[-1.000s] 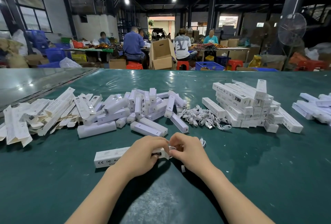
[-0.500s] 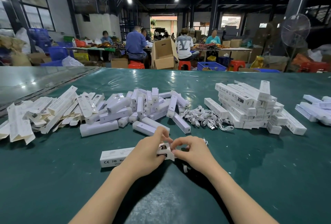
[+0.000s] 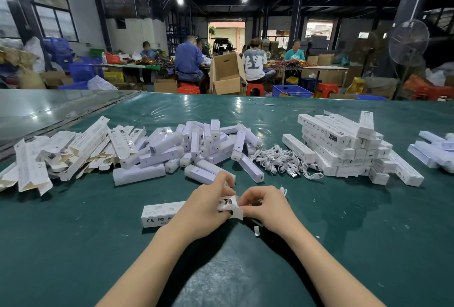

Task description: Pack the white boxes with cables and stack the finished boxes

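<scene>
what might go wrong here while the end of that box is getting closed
1. The right hand pinches the end flap of the white box that the left hand grips; a hurried tuck may crease it.
2. A bit of cable shows behind the right hand; it might get trapped under the flap.
3. The stack of finished boxes looks loose, with an upright box on top; adding another could topple it.
</scene>
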A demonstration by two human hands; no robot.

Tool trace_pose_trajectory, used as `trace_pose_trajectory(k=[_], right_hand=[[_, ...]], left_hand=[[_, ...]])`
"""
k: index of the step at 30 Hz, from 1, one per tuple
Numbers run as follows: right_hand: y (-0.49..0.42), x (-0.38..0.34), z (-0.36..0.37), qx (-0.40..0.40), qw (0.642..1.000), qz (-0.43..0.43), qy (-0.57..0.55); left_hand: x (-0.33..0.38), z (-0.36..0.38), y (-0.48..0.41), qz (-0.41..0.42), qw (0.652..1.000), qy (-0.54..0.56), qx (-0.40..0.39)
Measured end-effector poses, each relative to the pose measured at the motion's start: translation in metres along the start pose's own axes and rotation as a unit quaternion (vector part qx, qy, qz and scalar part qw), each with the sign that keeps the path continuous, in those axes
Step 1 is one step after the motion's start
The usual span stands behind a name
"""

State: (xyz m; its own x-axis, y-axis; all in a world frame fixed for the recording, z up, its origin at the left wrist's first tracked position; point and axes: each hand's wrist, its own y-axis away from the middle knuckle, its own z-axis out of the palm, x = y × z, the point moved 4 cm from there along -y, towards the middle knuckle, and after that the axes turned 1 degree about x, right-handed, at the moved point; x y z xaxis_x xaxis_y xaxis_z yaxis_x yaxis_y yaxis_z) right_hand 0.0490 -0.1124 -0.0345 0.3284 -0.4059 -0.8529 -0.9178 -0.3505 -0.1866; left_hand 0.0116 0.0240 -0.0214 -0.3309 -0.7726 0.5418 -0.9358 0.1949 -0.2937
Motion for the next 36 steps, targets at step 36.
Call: trace_pose_trajectory(k=[36], right_hand=[[0.003, -0.010, 0.007, 0.013, 1.000, -0.020, -0.018]], left_hand=[[-0.002, 0.006, -0.006, -0.021, 0.996, -0.083, 0.023]])
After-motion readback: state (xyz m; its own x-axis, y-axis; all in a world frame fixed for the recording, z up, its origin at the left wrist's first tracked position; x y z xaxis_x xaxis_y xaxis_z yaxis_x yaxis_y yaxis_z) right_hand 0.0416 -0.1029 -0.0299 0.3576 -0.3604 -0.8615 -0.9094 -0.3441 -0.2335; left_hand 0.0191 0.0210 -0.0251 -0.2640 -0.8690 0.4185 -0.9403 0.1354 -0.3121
